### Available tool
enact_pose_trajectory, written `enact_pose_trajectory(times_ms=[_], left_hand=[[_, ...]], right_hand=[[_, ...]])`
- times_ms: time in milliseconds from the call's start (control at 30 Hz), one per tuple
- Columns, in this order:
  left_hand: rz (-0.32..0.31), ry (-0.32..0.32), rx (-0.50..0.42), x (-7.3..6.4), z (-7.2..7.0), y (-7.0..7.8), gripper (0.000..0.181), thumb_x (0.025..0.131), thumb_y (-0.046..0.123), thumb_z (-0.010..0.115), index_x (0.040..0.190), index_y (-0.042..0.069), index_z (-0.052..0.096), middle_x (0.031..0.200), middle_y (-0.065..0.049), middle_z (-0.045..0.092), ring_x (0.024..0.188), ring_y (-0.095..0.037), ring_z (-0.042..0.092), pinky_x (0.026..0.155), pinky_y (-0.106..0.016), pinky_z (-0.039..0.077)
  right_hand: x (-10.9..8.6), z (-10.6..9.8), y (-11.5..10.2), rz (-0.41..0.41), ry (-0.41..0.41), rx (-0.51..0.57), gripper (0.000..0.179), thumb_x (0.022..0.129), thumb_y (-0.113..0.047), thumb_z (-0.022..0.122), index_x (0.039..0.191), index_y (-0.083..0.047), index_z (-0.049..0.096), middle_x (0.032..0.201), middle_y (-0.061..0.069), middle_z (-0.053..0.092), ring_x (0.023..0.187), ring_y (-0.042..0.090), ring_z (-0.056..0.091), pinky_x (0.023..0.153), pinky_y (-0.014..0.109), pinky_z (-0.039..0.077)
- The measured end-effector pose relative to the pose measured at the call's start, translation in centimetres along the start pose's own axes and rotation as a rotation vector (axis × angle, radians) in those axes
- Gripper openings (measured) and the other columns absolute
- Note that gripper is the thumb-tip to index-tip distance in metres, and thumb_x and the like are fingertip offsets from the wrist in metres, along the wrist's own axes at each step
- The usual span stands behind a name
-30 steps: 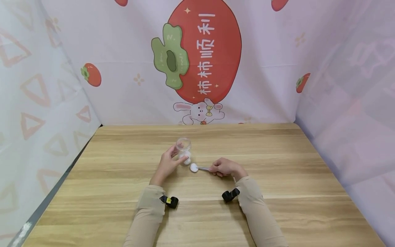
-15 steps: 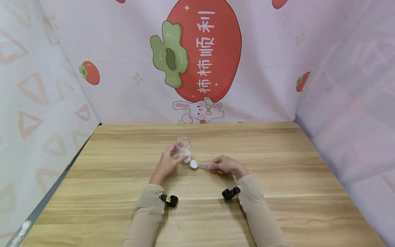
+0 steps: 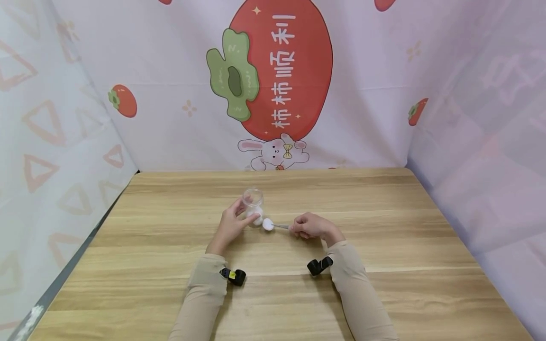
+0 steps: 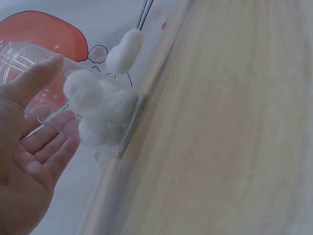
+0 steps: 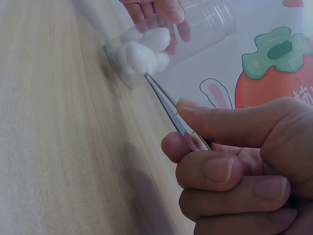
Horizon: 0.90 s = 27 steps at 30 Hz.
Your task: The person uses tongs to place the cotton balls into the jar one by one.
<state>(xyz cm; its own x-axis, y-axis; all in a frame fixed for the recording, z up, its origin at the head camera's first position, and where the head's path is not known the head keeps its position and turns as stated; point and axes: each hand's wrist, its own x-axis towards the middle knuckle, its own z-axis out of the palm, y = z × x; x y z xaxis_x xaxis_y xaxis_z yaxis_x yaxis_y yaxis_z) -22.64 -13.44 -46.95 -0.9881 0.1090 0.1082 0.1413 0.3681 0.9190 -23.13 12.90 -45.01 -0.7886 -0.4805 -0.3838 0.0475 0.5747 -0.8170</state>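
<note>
A clear, lidless jar [image 3: 253, 195] stands upright on the wooden table [image 3: 273, 303], with several white cotton balls [image 4: 105, 115] in its lower part. My left hand [image 3: 232, 222] holds it from the left, thumb on the near side and fingers behind. Metal tweezers [image 5: 171, 110] are pinched between the thumb and curled fingers of my right hand [image 3: 313, 226]. Their tips grip one cotton ball [image 3: 268, 224], which is outside the jar, just right of its base. In the left wrist view this gripped ball [image 4: 124, 51] appears apart from the jar wall.
A cloth backdrop [image 3: 362, 94] printed with persimmons rises behind the table's far edge. Pale cloth sides [image 3: 55, 118] flank the table left and right. Each forearm wears a black wrist camera [image 3: 236, 277].
My right hand has moved slightly away from me, taking the tweezers and gripped cotton ball up level with the jar's lower part. The left hand and jar stay in place.
</note>
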Motion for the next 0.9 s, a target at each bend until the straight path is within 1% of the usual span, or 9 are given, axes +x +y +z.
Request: enact_pose_trajectory(times_ms=[233,467,533,633,767,900], left_hand=[[0.008,-0.005,-0.001,0.1,0.1,0.0,0.069,0.082,0.018,0.077,0.140,0.000,0.044,0.135,-0.026,0.056,0.128,-0.037,0.054,0.115,-0.041,0.045],[0.015,-0.004,0.013,0.1,0.0,0.2,0.068,0.083,0.018,0.075,0.140,0.001,0.044,0.136,-0.025,0.056,0.128,-0.037,0.054,0.115,-0.041,0.045],[0.012,-0.008,0.016,0.0,0.0,0.1,0.067,0.083,0.017,0.075,0.140,0.000,0.044,0.136,-0.025,0.055,0.129,-0.037,0.054,0.115,-0.041,0.045],[0.000,-0.006,0.012,-0.1,0.1,0.1,0.067,0.083,0.017,0.076,0.140,0.001,0.045,0.136,-0.024,0.056,0.129,-0.036,0.054,0.115,-0.040,0.045],[0.006,0.002,0.012,-0.2,0.1,0.1,0.068,0.083,0.018,0.076,0.140,0.000,0.044,0.135,-0.025,0.056,0.128,-0.038,0.054,0.115,-0.042,0.045],[0.011,-0.004,0.002,-0.2,0.1,0.1,0.069,0.083,0.019,0.076,0.140,0.000,0.044,0.136,-0.026,0.056,0.129,-0.038,0.054,0.115,-0.042,0.045]], right_hand=[[-0.3,-0.4,-0.3,0.017,0.007,0.004,0.031,0.097,-0.019,0.056,0.068,-0.007,0.055,0.050,-0.004,0.041,0.049,0.010,0.036,0.046,0.018,0.028],[-0.5,-0.8,-0.6,-0.028,-0.002,0.008,0.030,0.098,-0.017,0.054,0.071,-0.003,0.055,0.050,-0.004,0.041,0.048,0.010,0.036,0.046,0.018,0.028],[-0.8,-1.0,-0.6,-0.026,-0.003,0.015,0.030,0.098,-0.017,0.054,0.072,-0.003,0.054,0.051,-0.004,0.041,0.048,0.010,0.035,0.046,0.018,0.028],[-1.2,-1.3,-0.7,-0.036,0.015,0.016,0.028,0.098,-0.017,0.054,0.074,-0.002,0.054,0.053,-0.005,0.040,0.048,0.009,0.034,0.046,0.018,0.028],[-1.7,-1.9,-0.6,-0.058,0.047,0.011,0.026,0.098,-0.016,0.053,0.077,-0.001,0.056,0.057,-0.004,0.041,0.049,0.009,0.033,0.045,0.017,0.026],[-1.8,-2.2,-0.4,-0.072,0.048,0.010,0.027,0.098,-0.016,0.053,0.077,0.001,0.056,0.058,-0.004,0.042,0.049,0.009,0.034,0.044,0.016,0.026]])
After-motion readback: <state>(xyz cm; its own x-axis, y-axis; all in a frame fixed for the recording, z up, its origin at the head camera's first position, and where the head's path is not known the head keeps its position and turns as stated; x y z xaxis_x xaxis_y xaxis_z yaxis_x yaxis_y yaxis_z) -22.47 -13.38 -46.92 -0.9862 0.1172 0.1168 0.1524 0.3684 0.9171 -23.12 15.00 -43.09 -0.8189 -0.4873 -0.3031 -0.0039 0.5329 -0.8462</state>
